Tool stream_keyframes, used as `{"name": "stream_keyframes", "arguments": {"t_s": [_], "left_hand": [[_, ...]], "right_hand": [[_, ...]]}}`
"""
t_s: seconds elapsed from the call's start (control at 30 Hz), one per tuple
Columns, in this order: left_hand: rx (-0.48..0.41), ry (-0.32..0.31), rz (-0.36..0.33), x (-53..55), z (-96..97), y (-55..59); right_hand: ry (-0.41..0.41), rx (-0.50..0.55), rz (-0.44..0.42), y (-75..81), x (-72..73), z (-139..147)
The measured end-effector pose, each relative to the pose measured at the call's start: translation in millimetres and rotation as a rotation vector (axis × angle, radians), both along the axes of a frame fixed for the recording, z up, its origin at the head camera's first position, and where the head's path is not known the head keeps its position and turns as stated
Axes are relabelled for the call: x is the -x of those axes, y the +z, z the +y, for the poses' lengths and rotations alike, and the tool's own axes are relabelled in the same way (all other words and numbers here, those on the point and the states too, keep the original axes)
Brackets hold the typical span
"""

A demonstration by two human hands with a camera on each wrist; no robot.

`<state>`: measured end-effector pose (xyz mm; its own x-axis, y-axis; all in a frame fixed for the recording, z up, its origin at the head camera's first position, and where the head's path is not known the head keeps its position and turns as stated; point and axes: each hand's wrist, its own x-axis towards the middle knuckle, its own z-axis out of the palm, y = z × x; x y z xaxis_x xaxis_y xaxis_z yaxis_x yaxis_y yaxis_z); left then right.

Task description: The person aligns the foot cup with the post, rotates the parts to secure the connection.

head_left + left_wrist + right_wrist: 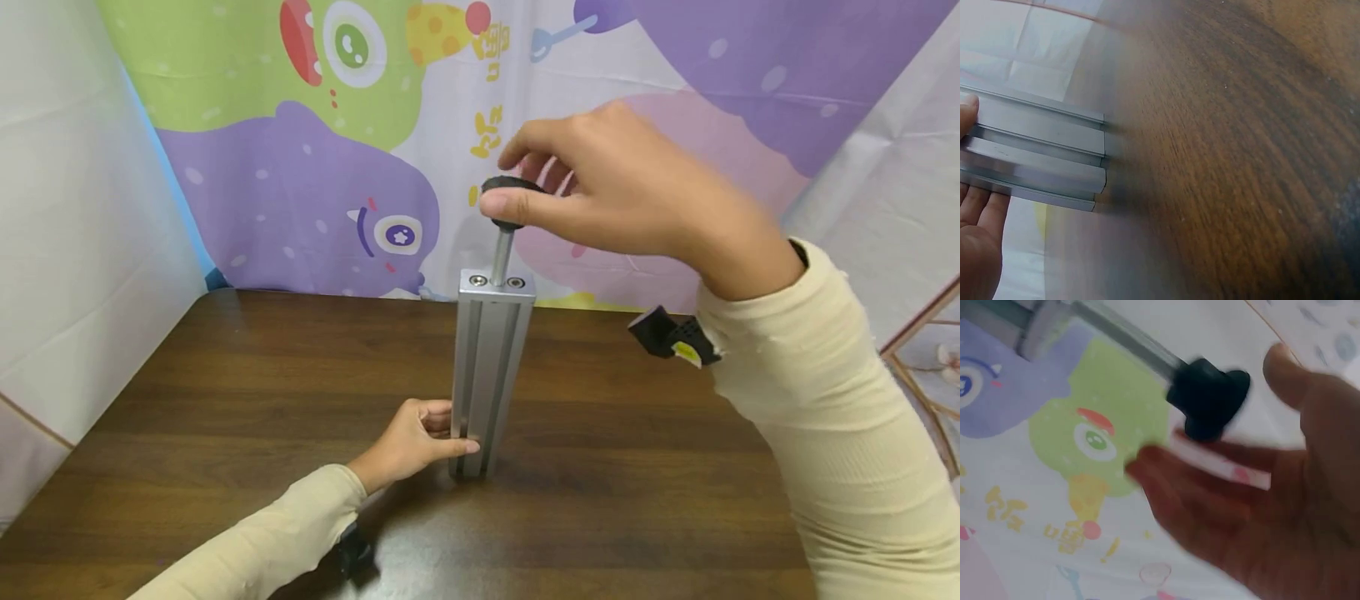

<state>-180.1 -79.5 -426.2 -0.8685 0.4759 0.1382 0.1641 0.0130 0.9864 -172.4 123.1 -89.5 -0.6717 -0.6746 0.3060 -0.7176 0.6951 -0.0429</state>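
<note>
An aluminium profile (492, 367) with grooved sides stands upright on the wooden table, with an end plate (497, 283) and two screws on top. From the plate's middle rises the metal stem of a levelling foot (502, 254), capped by a flared black base (1210, 394). My left hand (412, 442) grips the profile low down, thumb on the near face and fingers on the far side; the left wrist view shows its lower end (1041, 140) at the tabletop. Around the black base, my right hand (622, 183) is spread, and the right wrist view shows a gap between thumb and base.
A brown wooden table (225, 400) lies under the work. Behind it hangs a cloth with cartoon creatures (315, 200), close to the table's far edge. White panels (60, 208) flank the table. Black wrist devices (671, 333) stick out below both sleeves.
</note>
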Motion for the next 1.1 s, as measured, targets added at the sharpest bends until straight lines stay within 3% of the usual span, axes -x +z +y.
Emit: {"name": "stream_keyframes", "arguments": {"t_s": [0.1, 0.17, 0.23, 0.37, 0.53, 0.7, 0.8, 0.93, 1.1], "left_hand": [[0.0, -0.002, 0.001, -0.1, 0.4, -0.5], [0.001, -0.002, 0.002, -0.5, 1.2, -0.7], [-0.003, -0.007, 0.008, -0.6, 1.9, -1.0], [-0.012, -0.007, 0.012, -1.0, 3.2, -1.5], [-0.018, -0.002, 0.009, -2.0, 3.8, -1.8], [-0.015, 0.008, 0.012, -2.7, 2.0, -0.9], [-0.009, 0.011, 0.01, -2.8, 1.3, -0.4], [-0.011, 0.01, 0.01, -2.6, 1.2, 0.1], [-0.009, 0.007, 0.014, -2.5, 1.1, -0.1]], "right_hand": [[0.206, -0.047, -0.089, 4.0, 7.9, 11], [0.308, -0.083, -0.098, 6.3, 13.0, 18], [0.359, -0.12, -0.087, 8.2, 17.4, 21], [0.361, -0.178, -0.024, 7.6, 24.7, 22], [0.274, -0.109, -0.022, 1.6, 24.1, 17], [0.008, 0.03, 0.051, -2.6, 4.6, -2], [-0.096, 0.057, 0.083, -3.6, -2.0, -9], [-0.135, 0.068, 0.086, -4.1, -3.3, -12], [-0.108, 0.068, 0.074, -4.5, -3.5, -9]]}}
